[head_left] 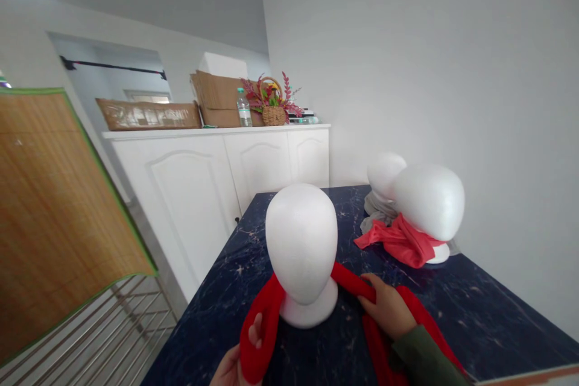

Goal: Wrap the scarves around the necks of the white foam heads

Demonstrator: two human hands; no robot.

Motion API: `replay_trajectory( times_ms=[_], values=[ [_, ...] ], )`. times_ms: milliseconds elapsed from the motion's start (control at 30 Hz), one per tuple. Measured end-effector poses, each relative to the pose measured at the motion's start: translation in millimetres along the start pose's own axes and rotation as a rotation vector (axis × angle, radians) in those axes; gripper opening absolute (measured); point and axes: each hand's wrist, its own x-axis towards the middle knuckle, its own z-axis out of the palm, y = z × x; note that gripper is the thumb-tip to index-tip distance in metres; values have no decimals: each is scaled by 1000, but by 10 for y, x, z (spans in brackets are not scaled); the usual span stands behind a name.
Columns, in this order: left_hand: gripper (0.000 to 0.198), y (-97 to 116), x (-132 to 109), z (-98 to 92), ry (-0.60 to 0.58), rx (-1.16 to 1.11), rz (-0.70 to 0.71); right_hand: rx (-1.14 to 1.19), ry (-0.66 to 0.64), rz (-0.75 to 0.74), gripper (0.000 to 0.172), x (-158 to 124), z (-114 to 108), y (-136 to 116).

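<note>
A white foam mannequin head (301,241) stands on the dark marble table (488,313) right in front of me. A red scarf (265,325) runs behind its neck and down both sides. My left hand (235,362) holds the scarf's left end at the bottom edge of the view, fingers partly wrapped by the cloth. On the other side, my right hand (386,307), in a green sleeve, is closed on the scarf just beside the head's base.
Two more foam heads stand at the table's far right: one with a coral scarf (429,202), one behind with a grey scarf (384,172). A white cabinet (217,175) carries cardboard, a bottle and a flower basket. A bamboo mat and wire rack are left.
</note>
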Motion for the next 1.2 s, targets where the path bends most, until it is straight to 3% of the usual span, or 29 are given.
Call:
replay_trajectory(
  times_ms=[100,267,367,467,633,733,867,1000,1200],
  values=[
    [38,-120,-3,79,-79,92,-56,54,77,-53,45,-162,21,-44],
    [43,-341,37,330,-71,600,-10,-284,299,-60,72,-467,-32,25],
    [35,-458,98,440,-58,892,4,-329,221,23,71,-611,-79,93],
    [37,-556,168,504,-49,1059,18,-223,109,51,39,-662,-122,85],
    [34,-672,254,579,-203,1232,102,239,27,-32,36,-620,-8,-232],
    [32,-697,279,617,-304,1256,200,585,-53,-101,26,-553,209,-562],
    [33,-699,288,623,-299,1164,248,726,-68,-220,20,-458,426,-868],
    [33,-704,259,575,-242,978,231,718,-29,-291,31,-485,483,-898],
    [39,-726,210,540,-140,887,291,408,119,-266,19,-657,440,-995]
  ],
)
